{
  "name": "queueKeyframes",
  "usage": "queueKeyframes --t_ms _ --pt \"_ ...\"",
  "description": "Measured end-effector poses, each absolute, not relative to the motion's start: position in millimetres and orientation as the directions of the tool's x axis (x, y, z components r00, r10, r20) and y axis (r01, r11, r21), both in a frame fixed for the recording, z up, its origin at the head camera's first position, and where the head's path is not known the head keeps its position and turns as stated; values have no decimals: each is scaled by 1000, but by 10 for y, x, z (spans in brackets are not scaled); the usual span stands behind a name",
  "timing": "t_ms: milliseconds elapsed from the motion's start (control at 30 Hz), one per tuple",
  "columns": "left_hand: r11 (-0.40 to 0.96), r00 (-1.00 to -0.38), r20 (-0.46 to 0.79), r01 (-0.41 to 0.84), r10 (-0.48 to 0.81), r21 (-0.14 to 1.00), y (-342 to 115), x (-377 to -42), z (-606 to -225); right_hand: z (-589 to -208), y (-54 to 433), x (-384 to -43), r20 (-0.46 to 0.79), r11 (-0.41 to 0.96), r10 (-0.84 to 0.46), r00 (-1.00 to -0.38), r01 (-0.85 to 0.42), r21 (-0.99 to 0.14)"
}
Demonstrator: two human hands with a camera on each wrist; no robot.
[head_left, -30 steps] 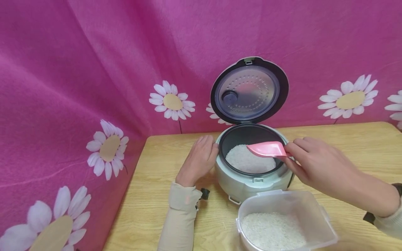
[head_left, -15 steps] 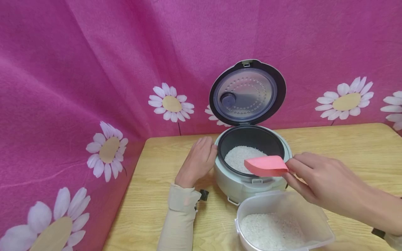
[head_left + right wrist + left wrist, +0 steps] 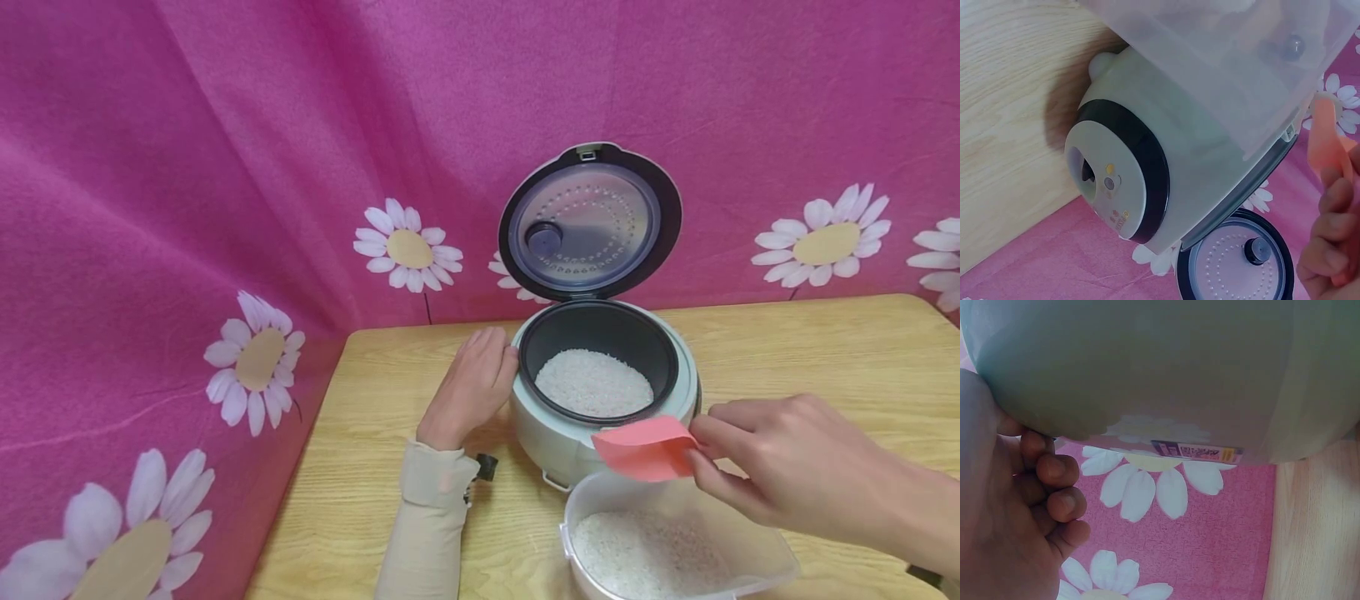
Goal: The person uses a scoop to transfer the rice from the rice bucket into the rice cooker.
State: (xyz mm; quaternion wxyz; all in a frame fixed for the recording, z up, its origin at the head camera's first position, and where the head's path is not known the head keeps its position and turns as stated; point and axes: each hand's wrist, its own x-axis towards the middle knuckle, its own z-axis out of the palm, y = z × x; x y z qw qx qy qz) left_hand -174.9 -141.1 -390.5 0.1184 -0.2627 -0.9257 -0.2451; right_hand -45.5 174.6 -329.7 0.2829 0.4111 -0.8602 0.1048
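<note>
A pale rice cooker (image 3: 551,433) stands on the table with its lid (image 3: 592,217) raised. White rice (image 3: 592,385) lies in its dark inner pot. My left hand (image 3: 471,385) holds the cooker's left side; in the left wrist view its curled fingers (image 3: 1060,470) are right at the cooker's edge. My right hand (image 3: 802,467) grips the handle of a pink scoop (image 3: 645,452), which hangs tilted over the near rim of the cooker and the back of a clear plastic container (image 3: 757,542). More rice (image 3: 648,554) covers that container's bottom.
Behind the wooden table (image 3: 810,342) hangs a magenta cloth (image 3: 420,100) printed with large daisies, which also covers the left side. The container stands close in front of the cooker. The raised lid rises near the back cloth.
My right hand has brought the pink scoop from above the pot toward me, over the container's back edge, tilting it. The left hand stays at the cooker's side.
</note>
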Motion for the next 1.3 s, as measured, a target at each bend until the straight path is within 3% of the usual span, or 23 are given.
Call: queueKeyframes --t_ms 400,667,1167,1300 --pt "743 -832 352 547 429 385 -1419 -1746 -3895 -3327 1749 -416 469 597 -742 -480 -790 136" --pt "747 -840 342 536 422 394 -1421 -1752 -3890 -3372 1723 -363 205 570 -817 -540 -810 140" --pt "735 -835 349 544 426 404 -1413 -1754 -3886 -3473 1597 -305 7 561 -806 -592 -760 330" --pt "737 -837 345 541 425 404 -1408 -1753 -3882 -3489 1566 -281 -20 588 -783 -622 -750 304"
